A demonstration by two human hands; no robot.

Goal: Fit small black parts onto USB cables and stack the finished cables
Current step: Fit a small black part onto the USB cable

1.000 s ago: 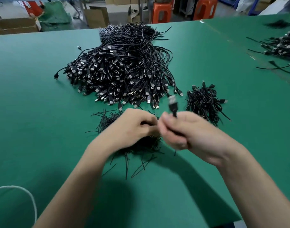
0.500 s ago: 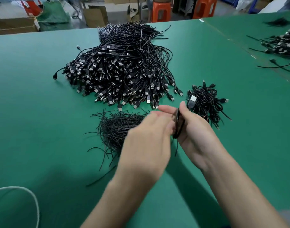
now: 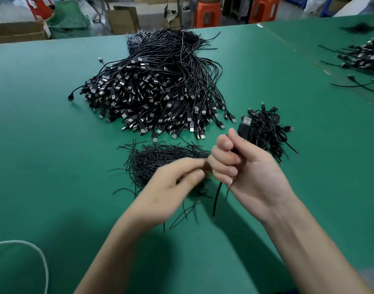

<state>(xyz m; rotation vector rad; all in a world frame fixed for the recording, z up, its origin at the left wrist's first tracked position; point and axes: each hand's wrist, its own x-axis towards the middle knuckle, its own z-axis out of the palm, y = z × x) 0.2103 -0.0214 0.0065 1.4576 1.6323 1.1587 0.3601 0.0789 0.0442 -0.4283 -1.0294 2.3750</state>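
Since the previous frame, right hand (image 3: 241, 172) has clenched around the folded USB cable (image 3: 245, 126), plug upward, near the finished stack (image 3: 266, 132). Left hand (image 3: 171, 187) blurred; grip undeterminable. Recommendation: keep folds tight while fitting one of the black parts (image 3: 156, 160).

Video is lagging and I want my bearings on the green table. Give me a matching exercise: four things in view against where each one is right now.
Things:
1. big cable pile
2. small cable bundle
3. heap of thin black strips
4. single USB cable

Places:
A. gripped in the right hand
B. partly under the left hand
C. far middle of the table
D. on the table just beyond the right hand, to its right

Pairs: 1-C; 2-D; 3-B; 4-A
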